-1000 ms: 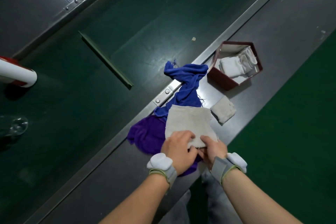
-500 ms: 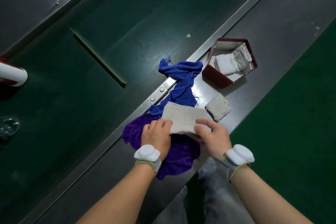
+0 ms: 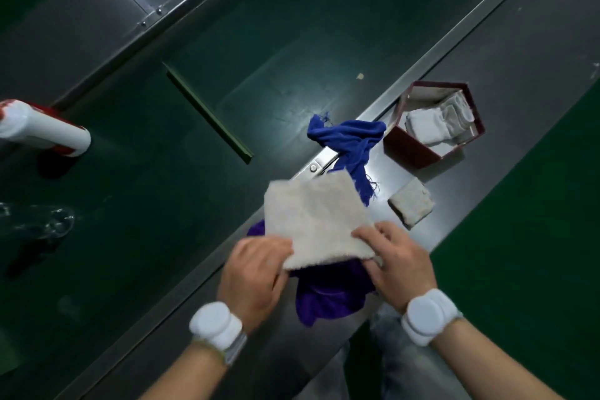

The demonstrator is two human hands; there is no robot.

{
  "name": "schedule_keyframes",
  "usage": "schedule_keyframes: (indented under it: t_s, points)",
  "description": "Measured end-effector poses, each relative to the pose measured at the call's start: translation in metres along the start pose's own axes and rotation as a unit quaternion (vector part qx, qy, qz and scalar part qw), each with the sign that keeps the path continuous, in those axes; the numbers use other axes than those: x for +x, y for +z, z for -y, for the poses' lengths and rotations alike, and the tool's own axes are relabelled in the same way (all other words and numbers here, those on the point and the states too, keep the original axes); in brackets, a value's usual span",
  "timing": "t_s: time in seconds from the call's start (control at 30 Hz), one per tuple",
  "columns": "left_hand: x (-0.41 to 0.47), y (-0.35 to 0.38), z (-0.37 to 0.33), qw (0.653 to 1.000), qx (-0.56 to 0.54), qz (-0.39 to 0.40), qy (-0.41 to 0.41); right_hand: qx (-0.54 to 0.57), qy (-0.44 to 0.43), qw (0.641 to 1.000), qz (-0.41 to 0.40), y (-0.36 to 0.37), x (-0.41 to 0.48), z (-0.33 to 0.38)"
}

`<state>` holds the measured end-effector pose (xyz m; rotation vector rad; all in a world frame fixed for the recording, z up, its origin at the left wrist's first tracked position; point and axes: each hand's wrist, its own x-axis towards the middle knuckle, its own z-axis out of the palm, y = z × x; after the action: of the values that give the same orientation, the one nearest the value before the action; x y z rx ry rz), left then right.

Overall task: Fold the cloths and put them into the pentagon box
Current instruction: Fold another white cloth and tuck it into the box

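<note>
A beige cloth (image 3: 316,221) is held flat just above the metal table, over a purple cloth (image 3: 328,294). My left hand (image 3: 255,273) pinches its near left corner and my right hand (image 3: 397,261) grips its near right corner. A blue cloth (image 3: 349,143) lies crumpled beyond it, trailing toward the pentagon box (image 3: 414,149). The dark red box stands at the right and holds folded white cloths (image 3: 438,120). A small folded beige cloth (image 3: 410,206) lies on the table between the box and my right hand.
A green conveyor belt (image 3: 194,75) runs diagonally left of the metal table strip (image 3: 506,52). A white and red cylinder (image 3: 42,130) sits at the far left, with a clear glass object (image 3: 39,221) below it. Green floor (image 3: 532,237) lies to the right.
My hands moved apart to the near corners of the beige cloth and lifted it off the purple cloth, spreading it wider. The blue cloth, folded beige cloth and box stayed put.
</note>
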<state>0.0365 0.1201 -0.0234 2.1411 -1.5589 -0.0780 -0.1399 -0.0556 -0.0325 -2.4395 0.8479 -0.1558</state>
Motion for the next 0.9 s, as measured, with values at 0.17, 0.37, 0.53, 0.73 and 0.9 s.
schedule_keyframes:
  t_s: [0.17,0.37,0.53,0.73,0.9]
  points:
    - [-0.084,0.033,-0.018,0.960,-0.076,0.237,-0.126,-0.062,0.059,0.950,0.301,0.045,-0.047,-0.011]
    - [-0.070,0.045,-0.015,0.849,-0.231,0.134,-0.456,0.006,0.076,0.970,0.231,0.053,-0.025,-0.006]
    - [-0.042,0.065,0.002,0.797,-0.198,0.049,-0.568,0.050,0.215,0.952,0.215,0.072,0.021,0.000]
    - [-0.034,0.083,0.009,0.648,-0.174,0.115,-0.733,-0.095,0.263,0.915,0.289,0.095,0.042,0.000]
    - [-0.035,0.071,0.001,0.642,-0.244,0.128,-0.715,0.050,0.328,0.907,0.258,0.093,0.037,-0.001]
